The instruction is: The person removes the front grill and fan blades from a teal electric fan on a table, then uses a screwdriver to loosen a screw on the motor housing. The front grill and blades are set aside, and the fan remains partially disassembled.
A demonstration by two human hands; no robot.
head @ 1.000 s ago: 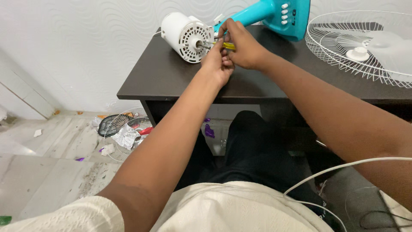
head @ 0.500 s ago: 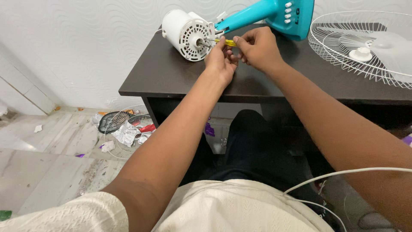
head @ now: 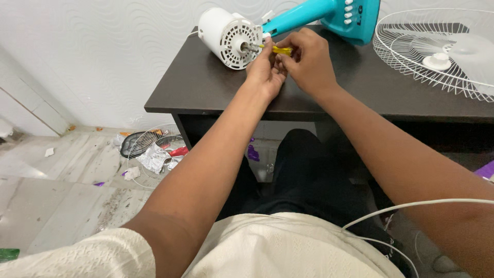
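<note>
Both your hands meet at the white fan motor on the dark desk.

Your right hand (head: 307,61) pinches the yellow-handled screwdriver (head: 279,50), its thin metal shaft pointing left at the ribbed, round, white plastic motor housing (head: 230,37). Your left hand (head: 265,73), fingers curled, sits just below and against the tool by the housing's vented face; whether it grips anything, you cannot tell. Beyond your right hand lies the glossy teal fan stand (head: 329,15); well to its right, a white wire grille (head: 437,54) rests on the matte desk (head: 206,87).
</note>
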